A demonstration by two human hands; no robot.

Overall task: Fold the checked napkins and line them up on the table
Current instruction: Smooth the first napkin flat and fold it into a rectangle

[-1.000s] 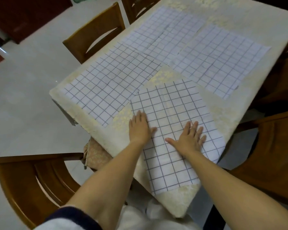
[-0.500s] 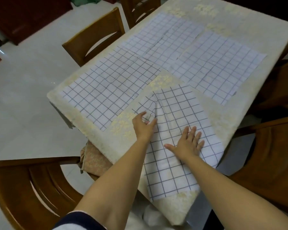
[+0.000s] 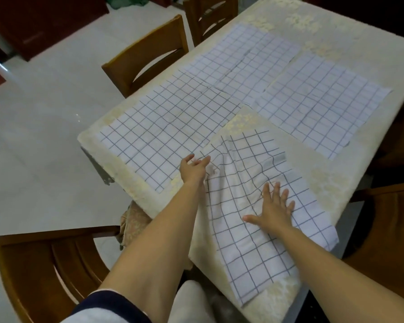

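Note:
A white napkin with dark checks (image 3: 250,241) lies at the near corner of the table (image 3: 336,183). Its far left part is bunched into folds. My left hand (image 3: 194,170) pinches that left edge, thumb and fingers closed on the cloth. My right hand (image 3: 274,208) lies flat on the middle of the same napkin, fingers spread. Three more checked napkins lie flat farther back: one on the left (image 3: 163,134), one at the back (image 3: 240,66), one on the right (image 3: 322,103).
The table wears a cream patterned cloth. Wooden chairs stand at the near left (image 3: 44,264), the far left (image 3: 147,57), the back (image 3: 210,15) and the right (image 3: 387,229). A pale tiled floor (image 3: 37,136) lies to the left.
My left hand slid up the near napkin's left edge and gripped it, gathering the cloth into folds. My right hand stayed flat on the napkin.

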